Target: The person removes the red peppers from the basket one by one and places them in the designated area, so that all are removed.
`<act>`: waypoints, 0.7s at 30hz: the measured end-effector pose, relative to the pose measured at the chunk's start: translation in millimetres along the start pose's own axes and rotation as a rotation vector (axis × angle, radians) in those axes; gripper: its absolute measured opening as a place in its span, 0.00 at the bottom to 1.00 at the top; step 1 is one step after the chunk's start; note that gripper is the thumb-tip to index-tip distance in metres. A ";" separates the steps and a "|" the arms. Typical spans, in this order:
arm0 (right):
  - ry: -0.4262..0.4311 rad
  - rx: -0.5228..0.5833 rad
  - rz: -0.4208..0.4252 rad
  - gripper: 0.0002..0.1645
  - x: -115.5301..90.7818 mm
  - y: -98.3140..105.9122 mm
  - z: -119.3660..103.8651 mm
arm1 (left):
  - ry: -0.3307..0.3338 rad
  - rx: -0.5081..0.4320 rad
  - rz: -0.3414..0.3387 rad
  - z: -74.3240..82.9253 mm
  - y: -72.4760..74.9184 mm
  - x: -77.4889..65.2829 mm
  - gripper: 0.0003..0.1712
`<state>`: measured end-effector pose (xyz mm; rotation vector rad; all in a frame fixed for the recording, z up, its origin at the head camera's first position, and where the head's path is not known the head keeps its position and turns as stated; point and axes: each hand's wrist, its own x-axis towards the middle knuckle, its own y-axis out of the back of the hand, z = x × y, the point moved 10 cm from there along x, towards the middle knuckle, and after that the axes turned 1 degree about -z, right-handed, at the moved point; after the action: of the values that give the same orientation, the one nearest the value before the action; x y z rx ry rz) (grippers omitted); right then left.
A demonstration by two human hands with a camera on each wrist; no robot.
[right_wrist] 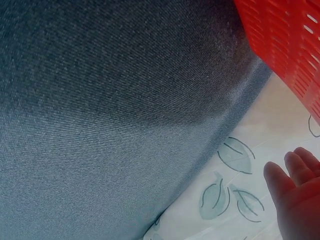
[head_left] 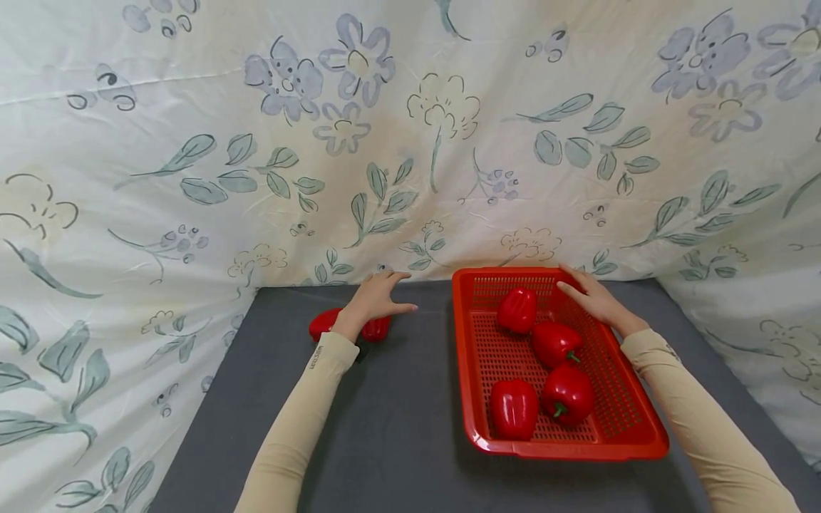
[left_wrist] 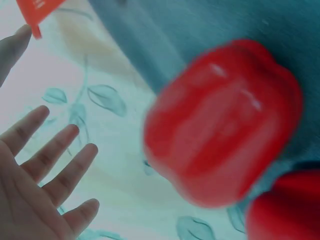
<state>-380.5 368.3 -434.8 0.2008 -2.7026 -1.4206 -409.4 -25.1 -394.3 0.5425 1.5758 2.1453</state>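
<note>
My left hand (head_left: 374, 299) hovers with spread fingers over the far left part of the table, holding nothing. Beneath and beside it lie a red bell pepper (head_left: 323, 324) and a second red bell pepper (head_left: 376, 328), partly hidden by the hand and wrist. The left wrist view shows one pepper (left_wrist: 225, 125) large, apart from the open palm (left_wrist: 30, 200). On the other side, my right hand (head_left: 596, 299) is at the far right rim of a red plastic basket (head_left: 465, 370), fingers extended. Several red bell peppers, one of them (head_left: 514, 408) at the near left, lie inside.
A dark grey cloth (head_left: 398, 427) covers the table. Behind it hangs a white curtain (head_left: 385, 214) with flowers and leaves, close to the table's far edge. The basket's slatted outer wall (right_wrist: 285, 50) rises above the cloth in the right wrist view.
</note>
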 end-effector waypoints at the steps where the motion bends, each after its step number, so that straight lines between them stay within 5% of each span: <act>1: -0.003 0.002 -0.001 0.40 -0.1 -0.4 0.1 | -0.009 -0.001 0.002 4.1 0.3 2.0 0.44; 21: 0.002 -0.007 0.002 0.41 -0.5 -0.9 -0.6 | -0.109 -0.003 -0.020 62.4 -5.6 31.4 0.43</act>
<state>-379.8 367.3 -435.2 0.1993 -2.6958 -1.4281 -401.3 43.1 -380.1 0.6294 1.5126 2.0669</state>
